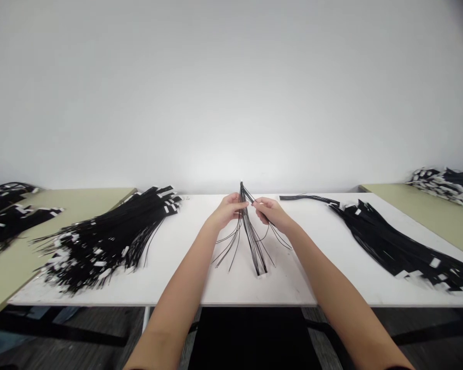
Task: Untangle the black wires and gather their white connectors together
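A fan of thin black wires (250,234) hangs in front of me, gathered at its top, its lower ends spread over the white table (231,295). My left hand (228,209) is closed on the wires' left side, thumb across them. On the right side, my right hand (269,211) pinches some of the same wires, with strands trailing below its fingers. Near the table's front, a white piece joins the lower ends of the middle wires.
A big pile of black wires with white ends (116,231) lies on the left, another pile (393,241) on the right. One thin bundle (306,197) lies behind my right hand. More bundles (447,185) rest on the far-right yellowish table (428,218). A wall stands behind.
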`<state>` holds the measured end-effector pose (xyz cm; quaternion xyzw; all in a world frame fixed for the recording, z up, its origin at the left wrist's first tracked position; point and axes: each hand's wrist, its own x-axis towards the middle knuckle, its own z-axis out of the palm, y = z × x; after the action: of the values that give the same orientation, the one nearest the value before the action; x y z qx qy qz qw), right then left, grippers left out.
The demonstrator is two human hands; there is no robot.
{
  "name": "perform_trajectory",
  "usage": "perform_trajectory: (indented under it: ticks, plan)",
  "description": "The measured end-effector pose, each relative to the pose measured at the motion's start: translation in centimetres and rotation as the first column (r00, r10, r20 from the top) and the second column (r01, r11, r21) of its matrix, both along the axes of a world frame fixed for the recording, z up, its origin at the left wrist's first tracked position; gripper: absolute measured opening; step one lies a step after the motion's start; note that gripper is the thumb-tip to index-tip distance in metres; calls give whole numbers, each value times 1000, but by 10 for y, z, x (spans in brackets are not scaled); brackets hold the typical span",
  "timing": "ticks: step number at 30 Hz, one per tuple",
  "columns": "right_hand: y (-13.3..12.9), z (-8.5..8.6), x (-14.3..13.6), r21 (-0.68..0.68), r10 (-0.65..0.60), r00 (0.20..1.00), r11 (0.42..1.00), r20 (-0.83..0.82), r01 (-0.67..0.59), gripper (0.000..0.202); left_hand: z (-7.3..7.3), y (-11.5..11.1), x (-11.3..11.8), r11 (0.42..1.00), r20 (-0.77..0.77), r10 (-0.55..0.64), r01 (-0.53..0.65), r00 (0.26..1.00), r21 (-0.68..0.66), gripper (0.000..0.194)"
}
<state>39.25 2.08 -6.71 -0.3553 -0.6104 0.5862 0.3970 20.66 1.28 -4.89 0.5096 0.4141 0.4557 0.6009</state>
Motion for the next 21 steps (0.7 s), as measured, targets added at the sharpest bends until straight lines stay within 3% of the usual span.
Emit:
perform_trajectory:
  ticks: [10,21]
  plan:
    - [-8,6,-4,-12,7,1000,1000,-3,-7,21,-3,2,5,992,-171,98,-83,980,90,44]
    - [4,-7,-9,-45,-142,987,988,74,146,19,-10,7,3,989,-305,133,-106,943,101,17]
